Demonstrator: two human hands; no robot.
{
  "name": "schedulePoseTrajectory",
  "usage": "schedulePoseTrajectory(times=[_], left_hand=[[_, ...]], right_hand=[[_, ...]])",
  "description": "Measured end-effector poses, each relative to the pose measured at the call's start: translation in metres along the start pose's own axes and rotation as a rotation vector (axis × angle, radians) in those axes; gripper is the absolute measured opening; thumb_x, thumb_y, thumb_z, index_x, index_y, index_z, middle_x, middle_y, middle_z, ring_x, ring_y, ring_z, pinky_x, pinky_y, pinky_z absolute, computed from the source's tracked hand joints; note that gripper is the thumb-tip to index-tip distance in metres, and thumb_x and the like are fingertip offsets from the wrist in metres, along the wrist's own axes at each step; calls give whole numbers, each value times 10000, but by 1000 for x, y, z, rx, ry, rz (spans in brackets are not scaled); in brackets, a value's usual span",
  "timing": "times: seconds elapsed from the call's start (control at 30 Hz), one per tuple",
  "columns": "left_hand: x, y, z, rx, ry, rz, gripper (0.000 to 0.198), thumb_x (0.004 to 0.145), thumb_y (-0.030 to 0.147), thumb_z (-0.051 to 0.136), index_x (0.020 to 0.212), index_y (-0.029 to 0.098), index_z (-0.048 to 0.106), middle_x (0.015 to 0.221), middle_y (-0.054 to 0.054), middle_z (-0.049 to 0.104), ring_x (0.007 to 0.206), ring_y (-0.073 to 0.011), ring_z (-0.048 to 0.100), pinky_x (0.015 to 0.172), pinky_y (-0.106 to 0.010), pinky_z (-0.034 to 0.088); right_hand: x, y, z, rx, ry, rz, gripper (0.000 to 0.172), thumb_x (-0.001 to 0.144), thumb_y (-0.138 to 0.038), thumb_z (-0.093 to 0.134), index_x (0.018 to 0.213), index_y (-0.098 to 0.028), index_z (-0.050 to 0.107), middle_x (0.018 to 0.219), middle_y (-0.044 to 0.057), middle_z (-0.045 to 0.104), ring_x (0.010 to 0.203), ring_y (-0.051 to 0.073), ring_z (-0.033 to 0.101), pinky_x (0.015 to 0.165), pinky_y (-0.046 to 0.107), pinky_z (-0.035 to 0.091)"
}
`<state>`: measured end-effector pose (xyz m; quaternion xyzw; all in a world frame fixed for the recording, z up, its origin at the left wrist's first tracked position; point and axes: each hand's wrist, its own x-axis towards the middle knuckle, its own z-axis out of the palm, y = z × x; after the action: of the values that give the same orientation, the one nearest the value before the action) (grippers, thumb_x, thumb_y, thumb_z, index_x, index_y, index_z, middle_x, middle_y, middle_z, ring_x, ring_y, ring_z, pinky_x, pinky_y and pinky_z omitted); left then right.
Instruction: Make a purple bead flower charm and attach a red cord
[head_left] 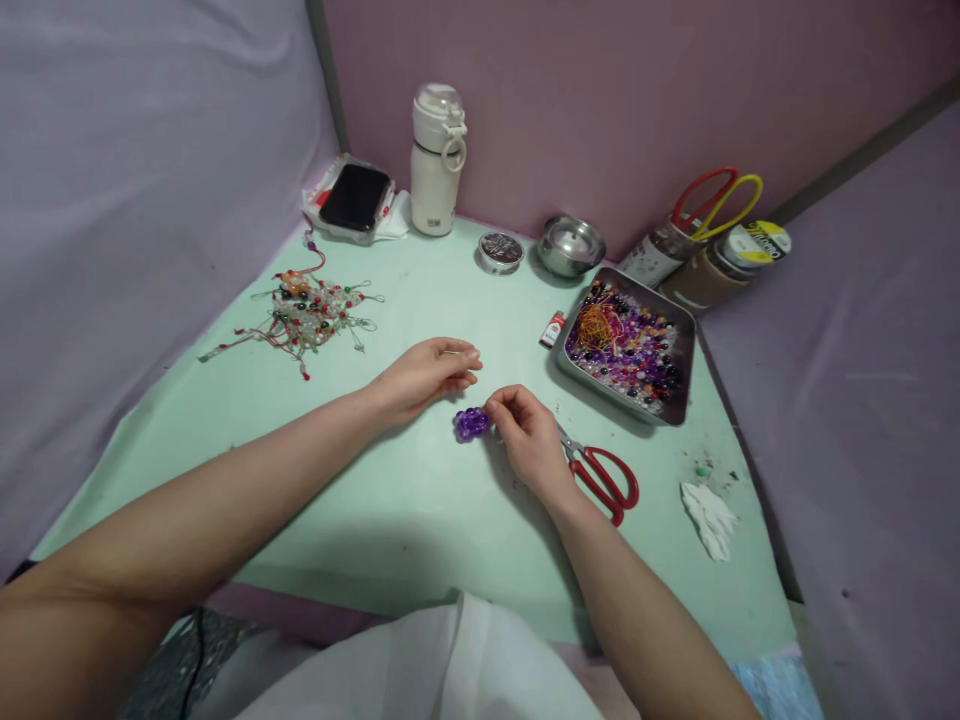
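Note:
A small cluster of purple beads (472, 425) sits just above the table near its middle. My right hand (529, 440) pinches its right end between thumb and forefinger. To the upper left of the cluster is my left hand (429, 380), thumb and fingers drawn together, apart from the beads. Whatever those left fingers hold, if anything, is too fine to make out. Red-handled scissors (604, 478) lie on the table beside my right hand, their blades partly hidden behind it.
Loose beads fill a metal tray (686, 385) at right. Beaded strings (311, 312) lie at left. Along the back stand a white bottle (435, 180), a phone (355, 197), a spool (500, 252), a steel bowl (570, 250) and jars (705, 280). Crumpled tissue (709, 520) lies at right.

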<state>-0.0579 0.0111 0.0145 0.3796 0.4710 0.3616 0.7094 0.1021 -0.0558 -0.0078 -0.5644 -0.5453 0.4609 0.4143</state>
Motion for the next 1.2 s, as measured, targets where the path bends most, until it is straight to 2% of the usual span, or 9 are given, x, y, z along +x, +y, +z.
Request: schedulePoseTrajectory(times=[0.07,0.13,0.23,0.3,0.33,0.53,0.83,1.03,1.2], left_hand=[[0,4,-2,179,88,55,237,803,263,657,978,123,577,865,-67,652,674,-106,569,672,-269,458],[-1,8,-4,402,94,108,190,785,271,654,901,127,608,784,-38,634,657,-110,551,648,-261,433],[-5,11,-5,603,-123,113,139,732,252,670,814,141,653,762,-29,650,692,-129,573,655,-260,427],[-6,6,-4,591,-257,78,156,704,233,675,831,142,656,759,-31,665,703,-140,596,660,-266,441],[-6,3,-3,559,-283,67,174,694,220,676,846,140,646,752,-31,665,703,-143,604,663,-270,451],[-4,-13,2,483,-245,115,221,667,147,654,883,139,608,681,2,620,647,-125,584,640,-266,456],[-9,1,2,364,-254,134,117,746,244,634,784,133,635,710,-14,614,621,-98,513,596,-243,392],[-7,-2,1,320,-240,102,135,740,261,652,773,134,620,656,11,564,563,-80,435,564,-243,328],[-6,-3,3,302,-247,92,145,735,277,659,764,142,616,628,25,543,556,-82,432,562,-244,314]], right_hand=[[0,0,0,7,14,12,140,847,-318,545,790,-191,556,702,-19,555,621,118,456,609,253,368],[0,0,1,16,26,23,143,842,-320,550,786,-190,561,698,-18,560,619,119,461,610,256,372],[1,1,1,28,32,27,146,835,-324,561,785,-188,571,691,-18,564,616,119,465,607,256,372],[1,1,1,36,33,23,148,832,-328,569,785,-188,576,690,-18,568,615,119,468,601,255,372],[1,1,1,42,34,19,150,832,-330,571,785,-188,578,692,-17,572,615,119,472,599,254,373],[1,1,2,66,29,16,154,834,-335,575,789,-188,584,703,-14,585,617,119,484,602,254,377],[0,1,-1,133,72,8,141,843,-329,585,796,-200,556,708,-26,550,623,114,461,622,258,375],[2,4,-4,373,89,60,159,825,-351,621,810,-200,578,714,-28,526,621,105,451,597,250,371],[2,-3,-7,499,73,110,197,805,-385,640,808,-212,546,807,2,598,613,102,471,600,255,412]])
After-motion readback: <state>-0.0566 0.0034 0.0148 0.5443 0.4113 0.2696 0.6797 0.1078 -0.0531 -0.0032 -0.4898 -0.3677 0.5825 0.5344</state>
